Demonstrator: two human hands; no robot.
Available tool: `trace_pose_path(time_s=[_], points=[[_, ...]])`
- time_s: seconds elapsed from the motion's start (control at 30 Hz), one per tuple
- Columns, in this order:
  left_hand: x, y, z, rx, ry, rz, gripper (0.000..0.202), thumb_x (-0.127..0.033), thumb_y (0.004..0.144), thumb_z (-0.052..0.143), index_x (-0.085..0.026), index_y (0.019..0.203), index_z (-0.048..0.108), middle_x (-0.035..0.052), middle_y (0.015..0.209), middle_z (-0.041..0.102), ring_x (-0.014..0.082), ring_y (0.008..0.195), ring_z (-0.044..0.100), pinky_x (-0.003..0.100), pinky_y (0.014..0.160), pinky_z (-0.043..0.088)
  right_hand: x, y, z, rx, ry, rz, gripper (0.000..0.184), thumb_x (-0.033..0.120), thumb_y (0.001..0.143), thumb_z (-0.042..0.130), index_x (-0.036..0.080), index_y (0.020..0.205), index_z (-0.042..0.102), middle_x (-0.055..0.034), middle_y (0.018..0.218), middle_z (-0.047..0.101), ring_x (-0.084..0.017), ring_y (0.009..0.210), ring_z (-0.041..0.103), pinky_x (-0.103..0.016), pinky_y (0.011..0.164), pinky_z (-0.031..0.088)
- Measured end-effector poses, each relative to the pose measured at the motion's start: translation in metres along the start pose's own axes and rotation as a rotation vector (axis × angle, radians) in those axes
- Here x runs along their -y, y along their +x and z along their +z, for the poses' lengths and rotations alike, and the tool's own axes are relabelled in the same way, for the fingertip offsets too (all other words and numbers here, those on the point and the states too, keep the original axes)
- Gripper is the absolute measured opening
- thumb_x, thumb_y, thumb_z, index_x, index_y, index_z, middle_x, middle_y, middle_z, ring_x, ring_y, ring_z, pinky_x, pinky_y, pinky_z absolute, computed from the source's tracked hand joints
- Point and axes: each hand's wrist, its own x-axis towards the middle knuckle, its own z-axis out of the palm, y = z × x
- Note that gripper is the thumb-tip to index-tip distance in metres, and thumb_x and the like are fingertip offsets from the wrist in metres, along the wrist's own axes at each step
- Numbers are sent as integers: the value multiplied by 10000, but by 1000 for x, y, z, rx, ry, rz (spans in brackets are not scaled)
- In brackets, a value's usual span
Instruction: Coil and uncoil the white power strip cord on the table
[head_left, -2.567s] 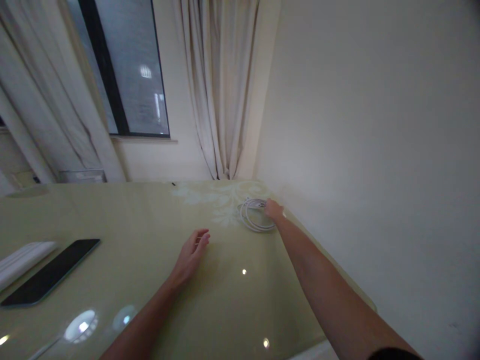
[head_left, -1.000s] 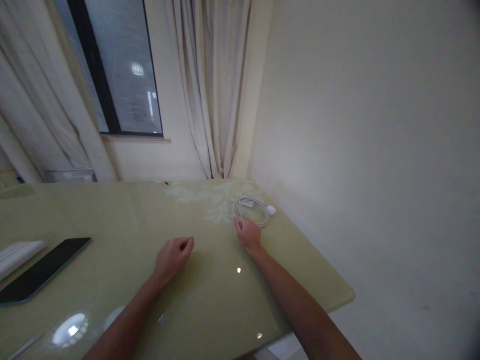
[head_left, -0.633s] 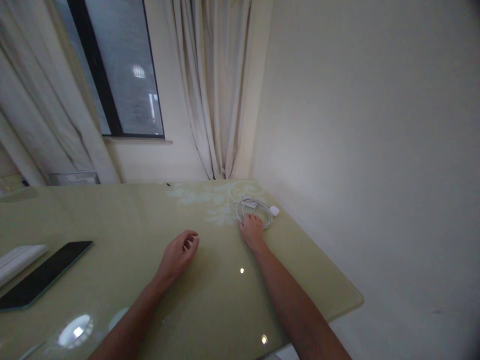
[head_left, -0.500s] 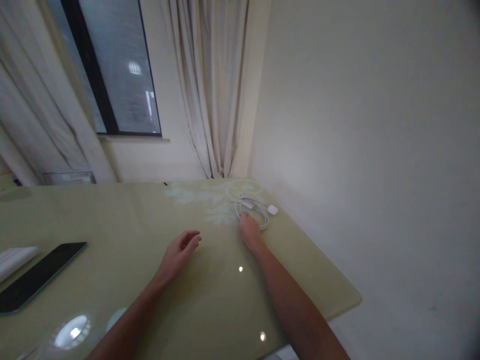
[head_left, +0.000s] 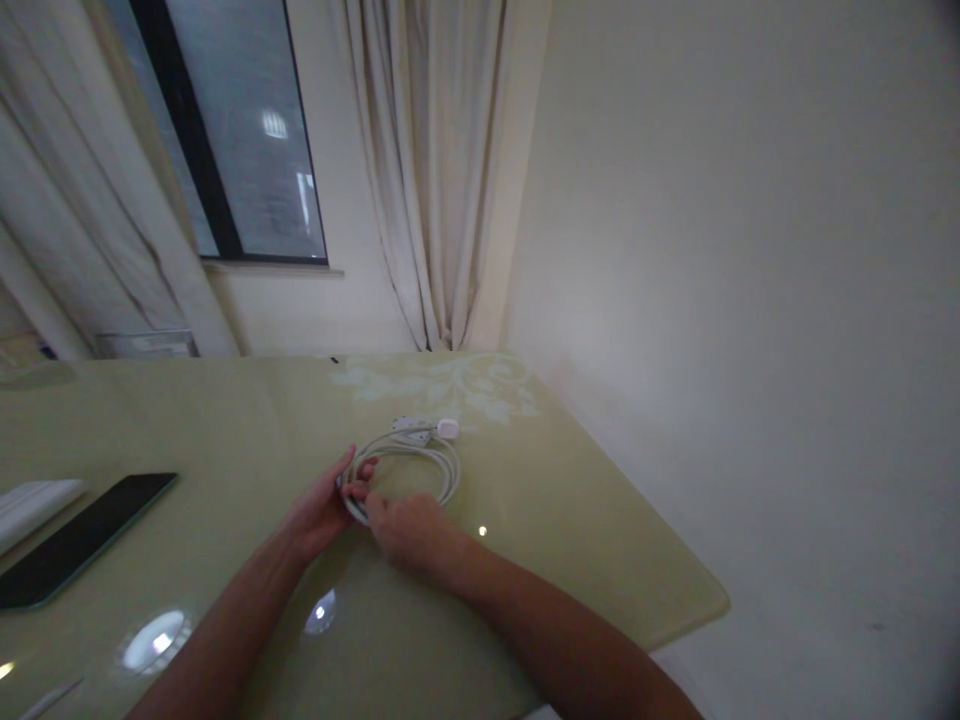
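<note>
A white extension cord (head_left: 451, 468), wound in a loose coil, is in both hands above the table. Its socket block (head_left: 410, 430) and white plug (head_left: 448, 429) lie at the far side of the coil. My left hand (head_left: 330, 505) is closed round the coil's left side, thumb upward. On the near side, my right hand (head_left: 412, 530) grips the cord with fingers curled, close beside the left fingertips. Part of the coil's near edge is hidden behind the right hand.
The pale green, glossy table (head_left: 585, 540) runs to a wall on the right. At the left lie a black flat panel (head_left: 90, 535) and a white object (head_left: 34, 508). A thin pen-like item (head_left: 52, 698) is near the bottom left. Curtains (head_left: 427, 180) hang behind.
The coiled extension cord has come left and nearer from the table's far right, carried by my right hand. My left hand has moved slightly left and now holds the coil too.
</note>
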Motion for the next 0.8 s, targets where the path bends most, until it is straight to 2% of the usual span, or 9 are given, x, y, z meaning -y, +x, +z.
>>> trace_pose_path(time_s=[0.07,0.13,0.27,0.33,0.43,0.53,0.63,0.7,0.8], points=[[-1,0,1,-19,-71,8,254,-348,1074,597,-131,963,665,-111,541,366,36,368,304,142,376,298,-5,-2,-3,4,55,-48,403,523,1075,539,157,1203,649,-129,1020,812,-248,770,768,-341,650,586],[0,-3,6,-51,-50,56,313,-427,1092,546,-156,962,635,-141,523,256,39,354,182,143,347,177,-15,-4,-9,-68,119,-59,519,674,1017,581,177,1125,685,-118,1064,798,-259,874,758,-359,741,595],[3,-15,22,6,131,217,489,-676,1005,561,-190,1000,615,-157,516,201,51,371,88,164,357,109,-43,-6,-19,-446,241,192,418,529,1071,581,187,1301,649,-139,1256,733,-258,1181,676,-386,1038,524],[5,-22,27,78,226,278,565,-756,931,609,-197,1011,612,-155,524,216,53,385,102,172,373,124,-54,-6,-21,-549,243,279,434,478,1054,620,175,1365,603,-159,1308,695,-281,1227,632,-422,1072,492],[8,-31,30,148,346,326,608,-797,883,629,-199,993,615,-142,531,247,61,406,134,189,395,142,-65,-6,-22,-622,218,360,453,475,981,706,162,1292,606,-165,1233,678,-309,1156,613,-459,1029,491],[9,-37,28,239,413,308,638,-821,876,607,-189,954,638,-137,512,220,71,421,136,207,412,143,-73,-4,-24,-679,241,439,493,410,935,761,164,1329,595,-171,1293,658,-304,1225,589,-441,1070,465],[8,-38,27,309,422,277,670,-833,855,627,-172,962,669,-137,501,223,72,425,140,212,418,153,-84,-2,-26,-551,406,446,283,330,976,704,213,1231,669,-105,1199,726,-246,1137,642,-340,983,472],[9,-33,27,250,396,316,676,-827,859,636,-165,983,680,-132,500,265,71,420,165,211,417,172,-92,0,-25,-451,574,484,141,354,1011,650,222,1007,701,-27,912,724,-194,879,645,-273,795,448],[11,-20,24,2,383,422,716,-857,797,688,-157,949,688,-83,538,457,83,446,356,212,441,299,-103,-1,-26,-480,787,504,373,513,957,693,213,748,622,44,652,550,-146,665,508,-253,635,334]])
